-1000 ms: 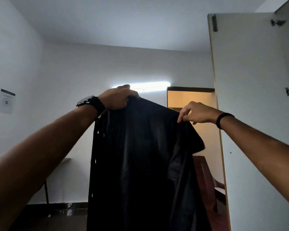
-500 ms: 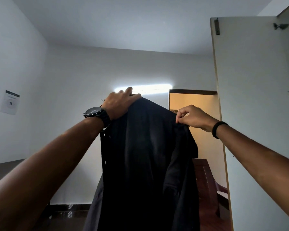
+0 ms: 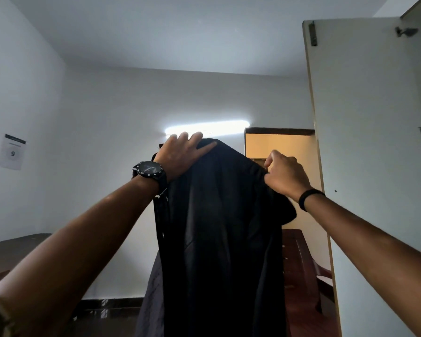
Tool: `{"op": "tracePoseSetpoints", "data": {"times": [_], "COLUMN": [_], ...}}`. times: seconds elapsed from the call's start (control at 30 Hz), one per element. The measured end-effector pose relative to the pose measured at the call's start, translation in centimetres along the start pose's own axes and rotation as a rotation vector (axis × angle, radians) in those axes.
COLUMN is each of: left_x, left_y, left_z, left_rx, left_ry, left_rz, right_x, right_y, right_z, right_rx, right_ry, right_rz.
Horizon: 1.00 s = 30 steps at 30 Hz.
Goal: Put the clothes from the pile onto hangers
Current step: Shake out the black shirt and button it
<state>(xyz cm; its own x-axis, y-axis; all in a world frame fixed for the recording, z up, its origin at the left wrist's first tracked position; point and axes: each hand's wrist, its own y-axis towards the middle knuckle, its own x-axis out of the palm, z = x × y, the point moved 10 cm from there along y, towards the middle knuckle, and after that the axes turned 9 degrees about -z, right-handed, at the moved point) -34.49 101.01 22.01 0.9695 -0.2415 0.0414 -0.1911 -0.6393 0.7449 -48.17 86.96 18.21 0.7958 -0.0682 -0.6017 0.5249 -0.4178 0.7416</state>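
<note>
A black shirt (image 3: 219,239) hangs down in front of me at arm's length, its buttoned edge on the left. My left hand (image 3: 180,154), with a black watch on the wrist, lies over the shirt's top left shoulder with fingers spread flat. My right hand (image 3: 284,173), with a black band on the wrist, pinches the shirt's right shoulder seam. Any hanger inside the shirt is hidden by the cloth. The clothes pile is out of view.
An open white wardrobe door (image 3: 365,166) stands close on the right. Behind the shirt are a reddish plastic chair (image 3: 304,271), a doorway (image 3: 277,147) and a lit tube light (image 3: 209,126). A dark table (image 3: 12,251) sits at the left wall, under paper notices (image 3: 12,152).
The shirt has drawn narrower and shifted slightly right. My left hand went from gripping the top to lying flat on it; my right hand moved a little lower along the shoulder.
</note>
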Motion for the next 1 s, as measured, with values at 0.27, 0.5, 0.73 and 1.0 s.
{"op": "tracePoseSetpoints", "data": {"times": [0.27, 0.5, 0.73, 1.0], "left_x": [0.6, 0.7, -0.7, 1.5], "left_y": [0.3, 0.3, -0.1, -0.2], "left_z": [1.1, 0.5, -1.0, -5.4], "left_rx": [-0.091, -0.098, -0.079, -0.214], "left_ry": [-0.041, -0.07, -0.307, -0.952], "left_rz": [-0.059, -0.065, -0.219, -0.478], "right_x": [0.2, 1.0, 1.0, -1.4], "right_y": [1.1, 1.0, 0.8, 0.4], "right_z": [-0.3, -2.1, -1.8, -2.2], "right_rx": [-0.024, -0.143, -0.044, -0.03], "right_ry": [0.002, 0.041, -0.316, -0.362], "right_rz": [-0.205, -0.458, -0.496, -0.423]}}
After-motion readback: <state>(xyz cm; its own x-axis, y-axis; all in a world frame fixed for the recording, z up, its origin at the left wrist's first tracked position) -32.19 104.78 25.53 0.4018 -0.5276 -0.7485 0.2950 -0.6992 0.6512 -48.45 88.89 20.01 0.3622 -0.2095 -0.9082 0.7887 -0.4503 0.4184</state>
